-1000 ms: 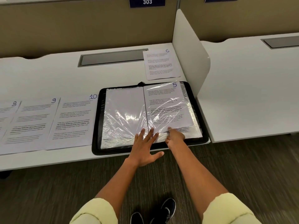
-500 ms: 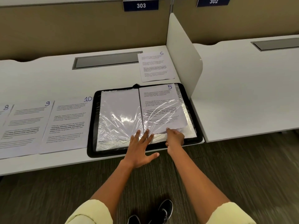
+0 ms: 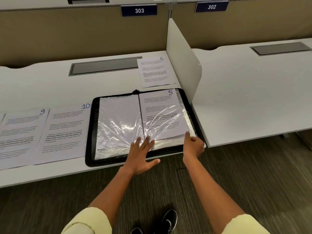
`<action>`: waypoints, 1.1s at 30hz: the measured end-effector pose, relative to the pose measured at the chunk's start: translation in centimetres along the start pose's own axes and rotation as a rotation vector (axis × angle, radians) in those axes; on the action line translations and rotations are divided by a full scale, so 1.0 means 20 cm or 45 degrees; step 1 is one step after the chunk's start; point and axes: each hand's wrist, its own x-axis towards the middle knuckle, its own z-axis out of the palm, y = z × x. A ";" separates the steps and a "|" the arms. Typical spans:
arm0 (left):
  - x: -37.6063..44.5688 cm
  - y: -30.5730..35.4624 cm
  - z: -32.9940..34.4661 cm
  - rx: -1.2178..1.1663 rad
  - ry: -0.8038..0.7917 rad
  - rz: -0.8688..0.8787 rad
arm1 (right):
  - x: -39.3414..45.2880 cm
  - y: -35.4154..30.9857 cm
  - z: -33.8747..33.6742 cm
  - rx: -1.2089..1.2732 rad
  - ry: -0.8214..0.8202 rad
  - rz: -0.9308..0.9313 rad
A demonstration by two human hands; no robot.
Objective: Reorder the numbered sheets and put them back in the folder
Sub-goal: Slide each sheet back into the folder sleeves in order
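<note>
On my left, sheet 9 (image 3: pixel 22 132) and sheet 10 (image 3: pixel 65 132) lie flat on the table (image 3: pixel 50 85), beside the open black folder (image 3: pixel 92 132). My left hand (image 3: pixel 141 155) presses flat, fingers spread, on its plastic sleeves (image 3: pixel 118 122). Sheet 5 (image 3: pixel 162 114) lies on the right page; my right hand (image 3: pixel 193 146) pinches its near corner. Sheet 6 (image 3: pixel 154 72) lies behind the folder.

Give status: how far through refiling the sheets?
Midway, roughly. In hand: the white sheet numbered 5 is going into a clear sleeve of the black zip folder; the left hand presses flat, the right hand holds the sheet's near corner. Left: sheets 6, 9 and 10 lie on the white desk. Earlier sheets aren't visible.
</note>
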 end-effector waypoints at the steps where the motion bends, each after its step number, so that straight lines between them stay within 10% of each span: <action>1: 0.00 0.00 0.00 -0.007 0.000 -0.001 | 0.01 0.00 -0.01 -0.008 -0.007 0.025; 33: 0.02 0.03 -0.06 -0.180 0.035 -0.110 | 0.03 -0.04 -0.04 0.113 -0.147 -0.147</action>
